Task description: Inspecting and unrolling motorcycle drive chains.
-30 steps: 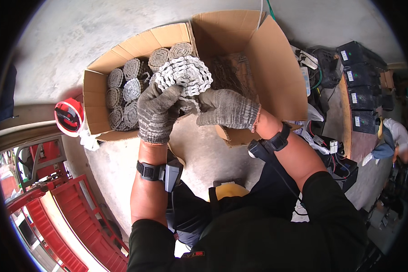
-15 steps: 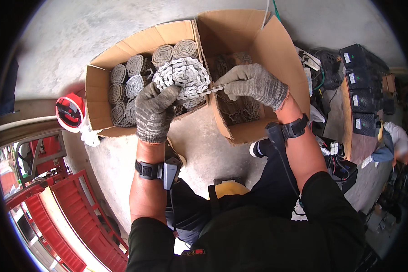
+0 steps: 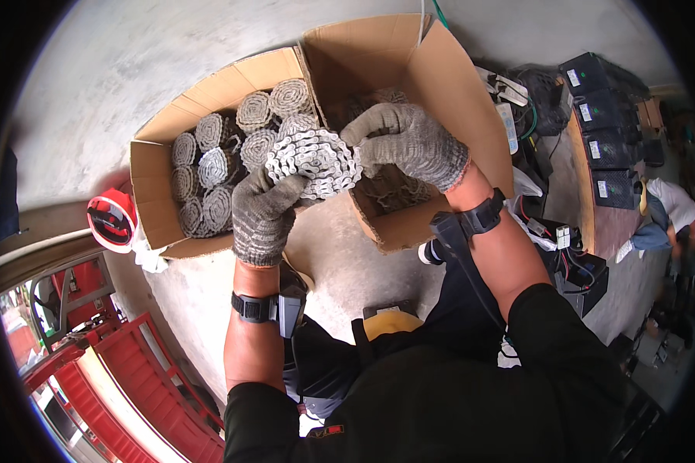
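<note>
A silvery roller chain (image 3: 316, 163), wound into a flat coil, is held up between my two gloved hands over the front edges of two cardboard boxes. My left hand (image 3: 266, 214) pinches the coil's lower left side between thumb and fingers. At its right side, my right hand (image 3: 411, 143) has its thumb and fingers closed on the chain's outer turn. Several similar chain rolls (image 3: 210, 131) stand packed in the left cardboard box (image 3: 153, 171). In the right cardboard box (image 3: 471, 123) lie more chains (image 3: 398, 194), looser and partly hidden by my right hand.
A red and white round object (image 3: 112, 220) sits left of the boxes. Black battery-like blocks (image 3: 606, 147) line a wooden board (image 3: 583, 181) at right, with cables nearby. Another person (image 3: 668, 208) is at the far right. Red metal vehicle parts (image 3: 143, 370) fill the lower left.
The loose chain end that my right hand held out to the right now lies against the coil. My right hand has come closer to my left, and the view has shifted slightly.
</note>
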A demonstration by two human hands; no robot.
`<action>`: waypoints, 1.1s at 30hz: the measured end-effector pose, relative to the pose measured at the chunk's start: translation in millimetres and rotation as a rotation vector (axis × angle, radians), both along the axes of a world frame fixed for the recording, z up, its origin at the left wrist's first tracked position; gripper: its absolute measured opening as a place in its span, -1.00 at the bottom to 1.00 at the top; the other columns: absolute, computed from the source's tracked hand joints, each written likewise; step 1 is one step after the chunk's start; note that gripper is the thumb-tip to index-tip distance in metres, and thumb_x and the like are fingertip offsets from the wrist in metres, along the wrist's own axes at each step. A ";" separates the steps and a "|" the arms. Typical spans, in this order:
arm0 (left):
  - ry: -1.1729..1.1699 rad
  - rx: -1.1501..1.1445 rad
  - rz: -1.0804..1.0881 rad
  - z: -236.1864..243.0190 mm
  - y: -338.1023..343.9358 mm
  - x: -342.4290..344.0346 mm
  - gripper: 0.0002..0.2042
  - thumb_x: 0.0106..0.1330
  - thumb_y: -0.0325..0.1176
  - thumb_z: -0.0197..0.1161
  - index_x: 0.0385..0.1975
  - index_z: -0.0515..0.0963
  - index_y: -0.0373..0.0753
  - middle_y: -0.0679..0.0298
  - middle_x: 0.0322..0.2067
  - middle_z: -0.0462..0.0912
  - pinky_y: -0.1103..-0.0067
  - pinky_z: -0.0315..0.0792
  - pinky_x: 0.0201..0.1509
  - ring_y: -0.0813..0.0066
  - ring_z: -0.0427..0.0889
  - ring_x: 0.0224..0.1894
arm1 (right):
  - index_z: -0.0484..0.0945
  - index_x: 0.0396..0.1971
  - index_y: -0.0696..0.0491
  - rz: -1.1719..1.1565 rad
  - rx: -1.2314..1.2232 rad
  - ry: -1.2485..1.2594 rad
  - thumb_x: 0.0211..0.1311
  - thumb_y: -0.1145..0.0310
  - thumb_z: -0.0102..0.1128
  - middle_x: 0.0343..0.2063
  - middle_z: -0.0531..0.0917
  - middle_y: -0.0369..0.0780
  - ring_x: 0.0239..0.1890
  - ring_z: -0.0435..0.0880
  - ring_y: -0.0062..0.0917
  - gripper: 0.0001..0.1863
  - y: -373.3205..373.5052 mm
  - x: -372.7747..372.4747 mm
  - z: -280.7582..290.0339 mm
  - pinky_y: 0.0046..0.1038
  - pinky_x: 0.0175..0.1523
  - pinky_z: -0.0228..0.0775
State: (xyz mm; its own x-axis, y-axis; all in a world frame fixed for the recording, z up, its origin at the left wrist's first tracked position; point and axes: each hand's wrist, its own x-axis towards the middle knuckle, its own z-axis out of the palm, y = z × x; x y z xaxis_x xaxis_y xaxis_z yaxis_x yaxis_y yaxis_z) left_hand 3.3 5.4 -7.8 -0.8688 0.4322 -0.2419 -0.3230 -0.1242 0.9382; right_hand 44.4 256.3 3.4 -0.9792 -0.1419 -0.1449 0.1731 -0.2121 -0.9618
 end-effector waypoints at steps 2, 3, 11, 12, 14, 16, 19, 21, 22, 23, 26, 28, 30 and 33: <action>-0.056 0.054 0.004 0.4 4.2 0.2 -0.71 0.26 -0.44 0.30 -0.06 0.59 -0.43 0.22 -0.23 0.71 0.62 0.60 -0.17 0.53 0.68 -0.25 | 0.61 -0.17 0.22 0.008 -0.017 -0.009 0.20 0.49 0.29 -0.33 0.69 -0.21 -0.40 0.65 -0.59 -0.78 1.2 0.8 1.0 -0.53 -0.25 0.55; -0.112 0.107 0.013 0.9 6.2 0.4 -0.71 0.27 -0.45 0.29 -0.05 0.58 -0.44 0.21 -0.23 0.71 0.61 0.60 -0.16 0.52 0.68 -0.24 | 0.61 -0.16 0.21 0.020 -0.035 -0.018 0.21 0.48 0.29 -0.34 0.68 -0.22 -0.40 0.64 -0.59 -0.78 2.1 1.1 1.3 -0.54 -0.25 0.55; -0.121 0.110 0.048 -10.2 7.0 -4.2 -0.73 0.23 -0.44 0.34 -0.12 0.61 -0.43 0.26 -0.30 0.71 0.66 0.55 -0.31 0.59 0.65 -0.36 | 0.62 -0.13 0.18 0.006 0.111 0.101 0.27 0.47 0.22 -0.37 0.67 -0.26 -0.46 0.61 -0.64 -0.80 0.4 -2.6 -3.6 -0.59 -0.33 0.50; 0.020 -0.076 0.004 -20.2 4.6 -7.6 -0.75 0.22 -0.42 0.37 -0.17 0.63 -0.41 0.32 -0.35 0.70 0.68 0.49 -0.37 0.64 0.60 -0.40 | 0.63 -0.13 0.16 -0.013 0.163 0.139 0.26 0.47 0.23 -0.38 0.67 -0.29 -0.47 0.60 -0.66 -0.80 -0.9 -2.8 -3.1 -0.62 -0.36 0.48; 0.452 -0.476 -0.082 -12.8 3.1 -6.9 -0.83 0.18 -0.35 0.44 -0.38 0.67 -0.33 0.46 -0.54 0.61 0.70 0.34 -0.49 0.76 0.44 -0.53 | 0.62 -0.11 0.16 -0.022 0.201 0.139 0.26 0.48 0.23 -0.38 0.66 -0.30 -0.49 0.59 -0.67 -0.78 2.3 -1.4 -6.6 -0.62 -0.37 0.47; 0.064 -0.090 0.022 -8.1 14.7 -4.8 -0.80 0.16 -0.31 0.46 -0.56 0.63 -0.28 0.44 -0.66 0.54 0.70 0.30 -0.53 0.77 0.39 -0.58 | 0.60 -0.06 0.16 -0.118 0.256 0.096 0.25 0.49 0.23 -0.42 0.63 -0.31 -0.51 0.57 -0.69 -0.74 -1.1 0.1 1.3 -0.63 -0.39 0.45; 0.079 -0.209 -0.021 -27.1 8.0 -7.1 -0.79 0.13 -0.28 0.50 -0.52 0.64 -0.27 0.41 -0.63 0.56 0.67 0.33 -0.51 0.75 0.42 -0.55 | 0.58 -0.03 0.18 -0.235 0.168 -0.003 0.21 0.52 0.26 -0.47 0.60 -0.31 -0.55 0.53 -0.71 -0.69 -10.4 -0.2 4.2 -0.65 -0.44 0.43; -0.095 0.035 0.024 -0.7 22.7 0.4 -0.81 0.17 -0.31 0.46 -0.48 0.65 -0.30 0.39 -0.59 0.60 0.69 0.38 -0.47 0.74 0.48 -0.53 | 0.57 -0.04 0.19 -0.230 0.136 0.030 0.19 0.53 0.28 -0.48 0.61 -0.29 -0.59 0.52 -0.71 -0.69 -1.7 -1.2 -13.2 -0.65 -0.49 0.42; -0.094 0.035 0.036 -2.4 18.6 -0.5 -0.81 0.17 -0.31 0.46 -0.48 0.65 -0.30 0.39 -0.59 0.60 0.69 0.38 -0.47 0.74 0.48 -0.53 | 0.58 -0.06 0.18 -0.239 0.071 -0.003 0.18 0.52 0.29 -0.48 0.62 -0.29 -0.61 0.52 -0.71 -0.70 2.3 -0.5 -16.5 -0.66 -0.51 0.41; -0.062 -0.045 -0.016 -6.4 15.2 -2.5 -0.81 0.20 -0.32 0.44 -0.42 0.64 -0.33 0.38 -0.54 0.62 0.70 0.39 -0.44 0.73 0.50 -0.51 | 0.58 -0.07 0.18 -0.251 0.009 -0.038 0.18 0.51 0.30 -0.48 0.63 -0.28 -0.63 0.51 -0.71 -0.70 3.4 -0.1 -19.8 -0.66 -0.53 0.40; -0.043 -0.055 -0.053 -5.6 9.3 -1.7 -0.82 0.24 -0.35 0.40 -0.36 0.64 -0.36 0.37 -0.50 0.65 0.71 0.42 -0.42 0.71 0.53 -0.50 | 0.60 -0.11 0.17 -0.232 -0.062 -0.031 0.20 0.50 0.30 -0.48 0.66 -0.28 -0.64 0.52 -0.71 -0.75 -3.3 -3.6 -25.1 -0.68 -0.54 0.38; -0.058 -0.005 -0.034 -8.4 3.9 -3.0 -0.84 0.24 -0.39 0.40 -0.36 0.64 -0.37 0.36 -0.50 0.65 0.69 0.45 -0.42 0.72 0.54 -0.48 | 0.63 -0.14 0.16 -0.233 -0.021 -0.052 0.22 0.50 0.28 -0.47 0.66 -0.30 -0.62 0.53 -0.73 -0.79 -10.2 -3.6 -20.8 -0.68 -0.53 0.38; -0.040 -0.036 -0.037 -14.5 8.9 -4.0 -0.84 0.24 -0.38 0.40 -0.38 0.64 -0.37 0.36 -0.50 0.65 0.69 0.46 -0.41 0.71 0.54 -0.48 | 0.64 -0.12 0.16 -0.243 0.079 -0.043 0.23 0.49 0.28 -0.47 0.66 -0.30 -0.61 0.52 -0.73 -0.78 -10.9 -5.2 -11.2 -0.68 -0.52 0.37; -0.052 -0.035 -0.075 -4.9 12.6 -3.1 -0.83 0.22 -0.37 0.42 -0.44 0.63 -0.36 0.36 -0.52 0.64 0.67 0.49 -0.40 0.70 0.56 -0.47 | 0.63 -0.02 0.14 -0.250 0.224 -0.041 0.25 0.44 0.27 -0.43 0.65 -0.32 -0.59 0.51 -0.76 -0.70 -6.2 -3.4 -7.9 -0.69 -0.51 0.37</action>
